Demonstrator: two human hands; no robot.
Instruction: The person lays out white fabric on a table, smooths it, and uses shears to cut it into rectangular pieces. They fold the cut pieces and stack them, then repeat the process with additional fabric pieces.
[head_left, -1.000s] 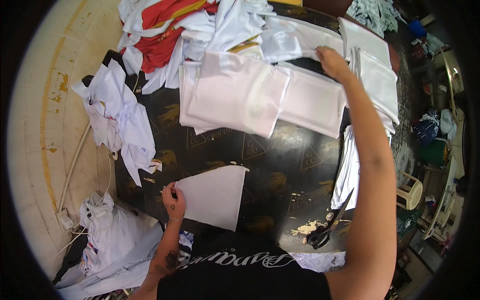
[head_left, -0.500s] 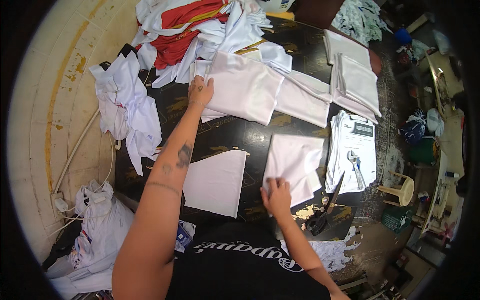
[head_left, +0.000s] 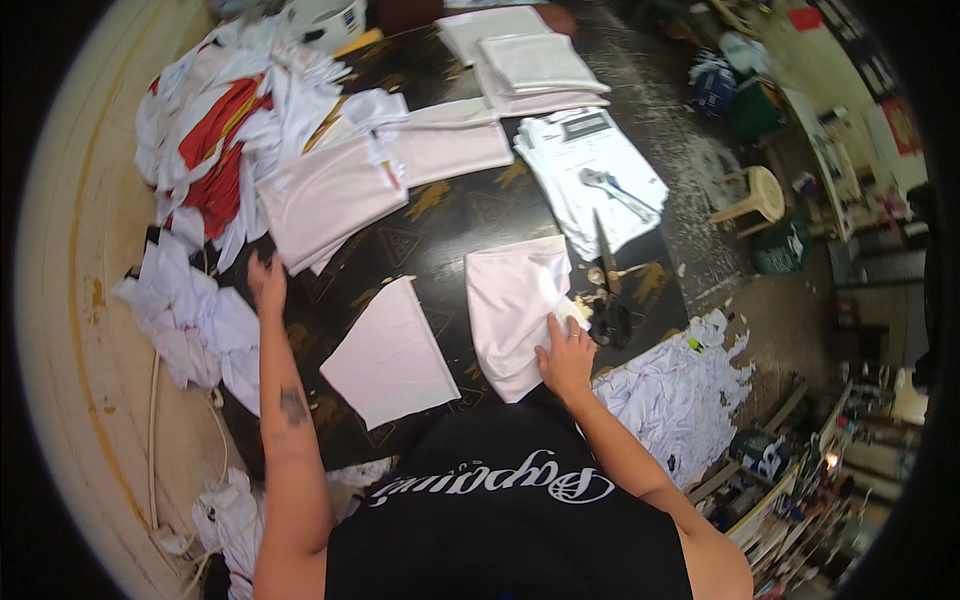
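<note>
White and red cloth scraps [head_left: 215,140] are heaped at the far left of the dark table [head_left: 450,215], with more white offcuts [head_left: 190,315] spilling over its left edge; the left hand [head_left: 266,282] lies flat and open on the tabletop, fingers spread, just below a stack of pale pink panels [head_left: 325,200] and gripping nothing; a white wedge-shaped piece [head_left: 392,352] sits between the two hands, its long axis running from near edge to far, closer to the left forearm than to the right; the folded pink piece [head_left: 512,310] lies right of it, running away from the person, and the right hand [head_left: 566,358] presses open-palmed on its near right corner, so that hand is plainly the nearer one; dark scissors [head_left: 607,300] rest just beside the hand, touching nothing it holds; farther right, a stack of clear flat packages [head_left: 590,180] carries a dark rectangular label [head_left: 585,125] at its far end and a metal tool [head_left: 612,188] on top; beyond the table's right edge stand a round pale stool [head_left: 755,195], a green container [head_left: 780,248] and a red sign [head_left: 900,125] on the wall
</note>
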